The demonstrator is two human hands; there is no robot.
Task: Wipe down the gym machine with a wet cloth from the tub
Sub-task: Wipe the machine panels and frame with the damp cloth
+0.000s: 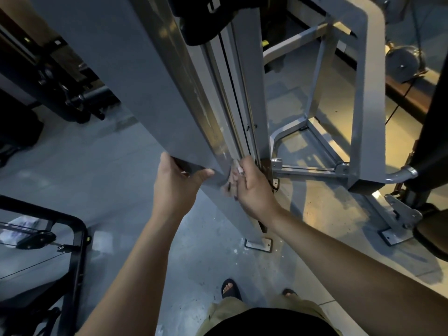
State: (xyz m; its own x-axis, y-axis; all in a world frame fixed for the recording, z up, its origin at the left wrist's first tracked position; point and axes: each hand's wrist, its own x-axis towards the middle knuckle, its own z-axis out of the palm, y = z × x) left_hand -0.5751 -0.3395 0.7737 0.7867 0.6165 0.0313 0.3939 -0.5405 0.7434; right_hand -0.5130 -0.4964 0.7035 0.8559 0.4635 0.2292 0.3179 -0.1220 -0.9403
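The gym machine's tall grey panel (pixel 135 81) runs down the middle of the view, with silver guide rails and a black cable along its right side. My left hand (pixel 177 183) grips the panel's lower edge, fingers curled under it and thumb on the front face. My right hand (pixel 252 187) holds a small pale cloth (pixel 238 169) against the panel's right edge near the rails. Only a bit of the cloth shows past my fingers. No tub is in view.
A grey tubular frame (pixel 363 93) stands at the right, bolted to the concrete floor. A black-framed machine (pixel 77 238) with a pulley sits at the lower left. More dark equipment (pixel 72 98) is at the upper left. My sandalled feet (pixel 230 288) stand just behind the upright's base plate (pixel 258 244).
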